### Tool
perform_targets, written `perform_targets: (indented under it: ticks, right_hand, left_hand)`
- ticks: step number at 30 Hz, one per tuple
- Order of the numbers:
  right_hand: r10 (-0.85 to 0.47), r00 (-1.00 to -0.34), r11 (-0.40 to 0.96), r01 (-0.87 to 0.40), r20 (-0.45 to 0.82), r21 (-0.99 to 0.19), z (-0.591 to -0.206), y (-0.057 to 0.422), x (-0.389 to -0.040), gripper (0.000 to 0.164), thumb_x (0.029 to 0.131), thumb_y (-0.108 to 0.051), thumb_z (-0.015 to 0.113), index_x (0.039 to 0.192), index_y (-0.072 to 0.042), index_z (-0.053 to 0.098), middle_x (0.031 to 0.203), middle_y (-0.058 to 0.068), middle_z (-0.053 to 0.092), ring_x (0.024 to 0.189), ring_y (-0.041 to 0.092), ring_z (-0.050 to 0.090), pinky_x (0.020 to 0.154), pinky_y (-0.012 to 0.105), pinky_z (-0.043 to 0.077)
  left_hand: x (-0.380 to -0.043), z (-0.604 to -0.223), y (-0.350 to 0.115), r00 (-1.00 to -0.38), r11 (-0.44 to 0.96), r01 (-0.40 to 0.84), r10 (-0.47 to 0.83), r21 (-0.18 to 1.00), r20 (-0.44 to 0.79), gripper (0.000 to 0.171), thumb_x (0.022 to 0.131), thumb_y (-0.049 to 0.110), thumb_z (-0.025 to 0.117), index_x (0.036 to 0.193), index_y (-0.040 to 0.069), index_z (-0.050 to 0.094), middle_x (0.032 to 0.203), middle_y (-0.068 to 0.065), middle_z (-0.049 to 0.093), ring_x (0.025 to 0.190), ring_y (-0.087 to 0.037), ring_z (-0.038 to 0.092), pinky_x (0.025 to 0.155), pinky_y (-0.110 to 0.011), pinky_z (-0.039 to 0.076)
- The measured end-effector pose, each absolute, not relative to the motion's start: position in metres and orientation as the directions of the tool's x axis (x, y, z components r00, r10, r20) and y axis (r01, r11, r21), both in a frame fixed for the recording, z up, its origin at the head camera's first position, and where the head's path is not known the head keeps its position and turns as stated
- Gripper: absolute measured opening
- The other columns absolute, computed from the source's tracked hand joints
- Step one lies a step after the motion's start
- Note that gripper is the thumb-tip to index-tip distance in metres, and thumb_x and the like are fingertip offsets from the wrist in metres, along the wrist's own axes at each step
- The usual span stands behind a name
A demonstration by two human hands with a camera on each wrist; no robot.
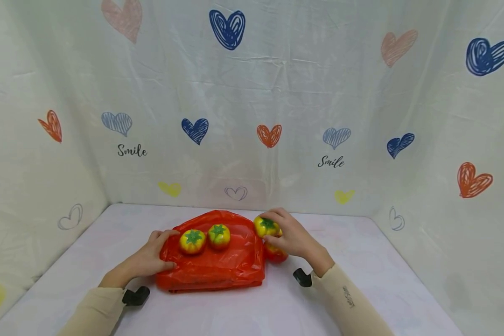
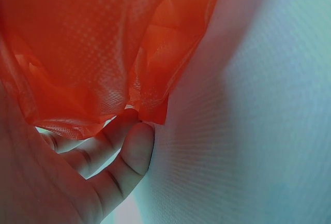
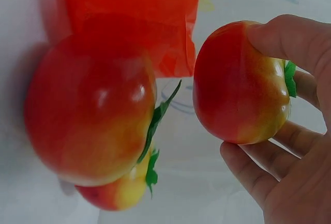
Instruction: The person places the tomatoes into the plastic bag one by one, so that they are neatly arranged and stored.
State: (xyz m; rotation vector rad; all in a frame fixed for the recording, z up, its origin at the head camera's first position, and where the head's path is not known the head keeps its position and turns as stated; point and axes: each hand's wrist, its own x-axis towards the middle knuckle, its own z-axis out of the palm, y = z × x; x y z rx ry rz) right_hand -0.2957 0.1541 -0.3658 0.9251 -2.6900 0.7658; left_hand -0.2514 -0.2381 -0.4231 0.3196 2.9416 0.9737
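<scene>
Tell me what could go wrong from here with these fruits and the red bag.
The held fruit looks smooth and glossy, so it might slip from the right hand. It is near the fruits beside the bag, so a bump could set those rolling. The left hand touches the red bag; a tug might shift the two fruits on it.

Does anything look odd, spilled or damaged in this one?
Nothing stands out. The red bag is wrinkled, as thin plastic usually is, with no tear visible. Two fruits show against it, leaf side up; a third is in the right grip, and two more sit beside the bag. I see no spill or damage.
</scene>
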Motion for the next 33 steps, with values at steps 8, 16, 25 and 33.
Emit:
perform_targets:
  ticks: [8, 16, 25, 33]
  right_hand:
    - [-0.550, -0.776, 0.659, -0.631, 0.309, -0.410, -0.362, 0.135, -0.301, 0.050, 0.084, -0.027, 0.072, 0.130, -0.033, 0.053, 0.130, -0.006, 0.045, 0.113, 0.015, 0.049, 0.086, 0.033, 0.052]
    - [-0.589, -0.761, 0.650, -0.646, 0.272, -0.400, -0.364, 0.118, -0.305, 0.050, 0.085, -0.030, 0.071, 0.132, -0.033, 0.052, 0.131, -0.004, 0.045, 0.113, 0.015, 0.050, 0.087, 0.034, 0.051]
    - [-0.615, -0.753, 0.683, -0.657, 0.235, -0.319, -0.368, 0.107, -0.313, 0.050, 0.086, -0.032, 0.070, 0.133, -0.029, 0.052, 0.132, -0.001, 0.045, 0.113, 0.016, 0.050, 0.088, 0.033, 0.050]
    - [-0.622, -0.758, 0.711, -0.652, 0.194, -0.265, -0.370, 0.096, -0.315, 0.050, 0.086, -0.033, 0.070, 0.133, -0.030, 0.052, 0.130, -0.001, 0.046, 0.109, 0.016, 0.051, 0.089, 0.033, 0.050]
  left_hand:
    - [-0.252, -0.421, -0.239, -0.976, 0.778, 0.200, 0.213, 0.595, 0.049, 0.079, 0.071, 0.017, 0.081, 0.137, 0.014, 0.037, 0.126, -0.022, 0.033, 0.110, -0.039, 0.046, 0.083, -0.056, 0.050]
    - [-0.252, -0.421, -0.238, -0.978, 0.776, 0.189, 0.207, 0.602, 0.040, 0.079, 0.070, 0.017, 0.081, 0.136, 0.015, 0.038, 0.125, -0.021, 0.033, 0.110, -0.039, 0.046, 0.082, -0.054, 0.051]
    - [-0.251, -0.420, -0.237, -0.975, 0.774, 0.204, 0.216, 0.599, 0.054, 0.078, 0.070, 0.016, 0.080, 0.136, 0.014, 0.038, 0.123, -0.020, 0.034, 0.108, -0.037, 0.047, 0.082, -0.054, 0.050]
    - [-0.250, -0.420, -0.237, -0.975, 0.771, 0.205, 0.216, 0.603, 0.054, 0.079, 0.070, 0.015, 0.080, 0.136, 0.014, 0.038, 0.124, -0.020, 0.034, 0.109, -0.038, 0.046, 0.083, -0.055, 0.050]
